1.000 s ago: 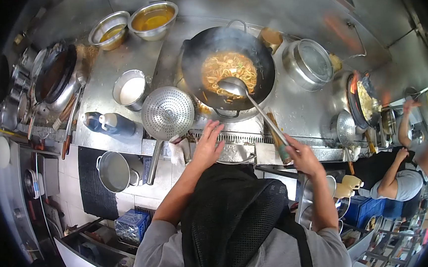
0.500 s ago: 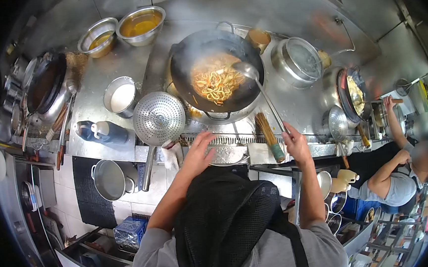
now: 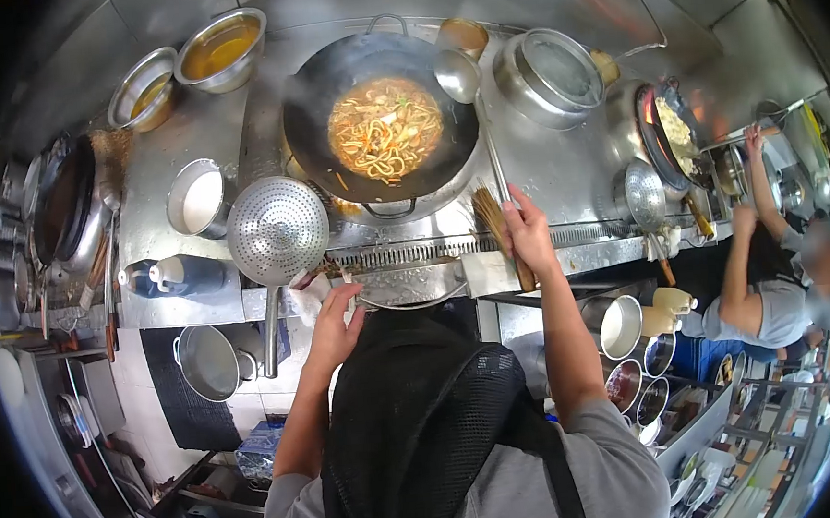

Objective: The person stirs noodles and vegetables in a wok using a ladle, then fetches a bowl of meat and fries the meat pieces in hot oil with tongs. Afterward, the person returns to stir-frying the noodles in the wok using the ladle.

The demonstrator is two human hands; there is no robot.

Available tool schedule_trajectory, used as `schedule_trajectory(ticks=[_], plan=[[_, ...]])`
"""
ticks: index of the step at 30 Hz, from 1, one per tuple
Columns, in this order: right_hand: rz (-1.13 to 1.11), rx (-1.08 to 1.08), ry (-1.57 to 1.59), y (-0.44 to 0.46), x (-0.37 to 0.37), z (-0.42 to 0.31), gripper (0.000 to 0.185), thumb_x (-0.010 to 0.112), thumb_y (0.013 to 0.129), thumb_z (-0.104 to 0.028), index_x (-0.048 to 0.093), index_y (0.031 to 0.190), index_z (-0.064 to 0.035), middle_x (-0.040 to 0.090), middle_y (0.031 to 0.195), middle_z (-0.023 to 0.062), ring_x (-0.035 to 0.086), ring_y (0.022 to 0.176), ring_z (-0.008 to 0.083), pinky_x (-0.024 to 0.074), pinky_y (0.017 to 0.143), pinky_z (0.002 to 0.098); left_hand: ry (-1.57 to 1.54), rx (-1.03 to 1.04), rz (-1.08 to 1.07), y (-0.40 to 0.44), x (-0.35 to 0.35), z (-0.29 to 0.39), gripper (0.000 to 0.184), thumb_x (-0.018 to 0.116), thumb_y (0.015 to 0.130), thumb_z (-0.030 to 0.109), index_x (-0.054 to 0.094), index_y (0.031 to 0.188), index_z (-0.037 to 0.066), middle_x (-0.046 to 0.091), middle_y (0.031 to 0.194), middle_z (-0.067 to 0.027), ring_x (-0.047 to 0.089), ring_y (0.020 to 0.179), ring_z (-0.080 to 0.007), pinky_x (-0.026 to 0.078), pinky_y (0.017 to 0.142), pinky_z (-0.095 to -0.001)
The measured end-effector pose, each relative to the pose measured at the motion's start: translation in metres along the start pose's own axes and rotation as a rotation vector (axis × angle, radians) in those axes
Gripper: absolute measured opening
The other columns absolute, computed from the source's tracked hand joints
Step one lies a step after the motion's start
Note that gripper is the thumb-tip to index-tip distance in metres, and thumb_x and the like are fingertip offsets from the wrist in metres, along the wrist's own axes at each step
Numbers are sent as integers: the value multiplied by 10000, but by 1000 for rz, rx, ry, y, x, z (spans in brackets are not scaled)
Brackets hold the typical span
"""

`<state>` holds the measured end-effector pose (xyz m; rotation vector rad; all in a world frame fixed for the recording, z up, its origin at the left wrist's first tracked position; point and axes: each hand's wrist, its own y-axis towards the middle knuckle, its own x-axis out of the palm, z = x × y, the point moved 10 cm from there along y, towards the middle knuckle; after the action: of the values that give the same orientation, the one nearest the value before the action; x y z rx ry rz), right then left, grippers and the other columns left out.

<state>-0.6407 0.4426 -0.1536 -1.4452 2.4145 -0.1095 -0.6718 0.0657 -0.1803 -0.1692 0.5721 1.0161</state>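
Observation:
My right hand (image 3: 532, 241) is closed round the handle of a long steel ladle (image 3: 458, 77). The ladle's bowl hangs over the right rim of a black wok (image 3: 310, 136). Noodles (image 3: 387, 131) in reddish-brown sauce lie in the wok. Beside that hand, a bamboo wok brush (image 3: 492, 217) leans on the stove's front edge, its lower part next to my wrist. My left hand (image 3: 336, 327) is open, fingers apart, near a white cloth (image 3: 310, 295) at the counter edge; whether it touches the cloth I cannot tell.
Left of the wok are a perforated strainer (image 3: 278, 230), a pot of white contents (image 3: 203, 199) and dark bottles (image 3: 190, 273). Two bowls of yellow liquid (image 3: 221, 51) stand behind. At right are a steel pot (image 3: 551, 76) and a co-worker (image 3: 759, 293) at another wok.
The ladle's bowl has moved from inside the wok to its right rim, and my right hand has risen slightly. My left hand is now lower, closer to the cloth. The view has shifted.

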Motion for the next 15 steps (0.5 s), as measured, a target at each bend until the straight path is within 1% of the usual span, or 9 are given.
schedule_trajectory(ticks=[2,3,6,9,11,15], plan=[[-43,25,124,12,11,8,551,552,1053,-233,390,1537,-23,523,673,4,462,484,87,412,412,270,11,-6,-10,2,-1,4,389,697,886,16,602,1261,55,622,1257,-179,592,1203,-376,477,1013,-412],[-58,36,119,17,14,10,556,554,1053,-245,388,1542,-37,534,695,6,477,496,87,427,411,272,8,-3,-3,3,-3,6,390,696,885,16,601,1261,55,623,1256,-177,593,1199,-373,479,1007,-411],[-68,72,116,28,19,18,557,554,1055,-250,386,1544,-42,536,704,7,476,486,86,429,408,271,9,-24,3,2,-6,8,386,689,884,22,599,1259,54,624,1250,-176,596,1188,-371,481,993,-406],[-86,67,95,39,23,22,549,552,1057,-251,393,1541,-45,542,717,7,473,472,86,432,405,271,4,-56,4,0,-8,4,375,684,887,29,601,1252,48,623,1245,-179,595,1184,-373,476,997,-406],[-100,81,85,42,24,24,544,550,1058,-246,396,1539,-43,542,718,8,471,467,85,432,404,271,45,-48,-11,-1,-9,8,375,674,882,-6,603,1248,38,616,1247,-186,592,1188,-380,477,1013,-410],[-146,87,97,40,26,25,533,546,1058,-227,401,1537,-43,539,711,9,472,463,87,431,404,269,49,-70,-2,-1,-9,8,380,672,881,-7,600,1252,37,614,1252,-185,587,1195,-380,475,1019,-411]])
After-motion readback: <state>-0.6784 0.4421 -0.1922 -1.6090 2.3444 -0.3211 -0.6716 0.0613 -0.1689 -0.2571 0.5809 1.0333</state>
